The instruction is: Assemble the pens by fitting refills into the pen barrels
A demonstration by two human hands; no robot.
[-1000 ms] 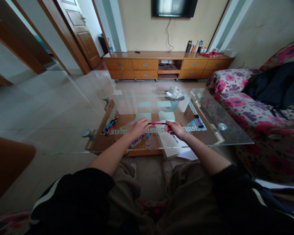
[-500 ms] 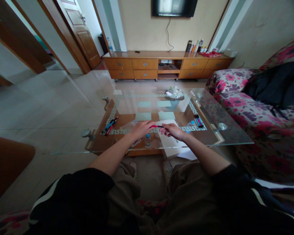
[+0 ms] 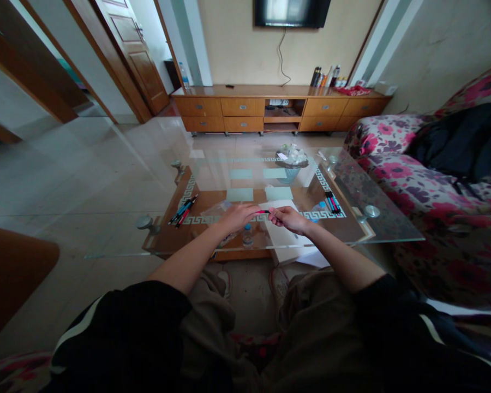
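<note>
Plainly, the fingers of both hands are closed on one pink and black pen (image 3: 264,211): the left hand (image 3: 240,215) grasps one end, and the right hand (image 3: 288,217) pinches the dark end. The pen is over the near half of the glass table (image 3: 200,220).

On this table, I see a loose bundle of pens (image 3: 184,210) near the left end and a neater row of pens (image 3: 333,202) near the right end. These, I judge, are already put down, while the held pen is not yet in either group. Whether the work on it is finished, I cannot tell.

Under the table's near part stands a clear bottle (image 3: 247,237) with a blue cap; how full it is, I cannot see. At the table's far right part, a waste basket (image 3: 290,174) is heaped with whitish crumpled stuff. Beyond the table, a wooden cabinet (image 3: 241,108) has closed drawers, and dark cables lie in its open compartment.
</note>
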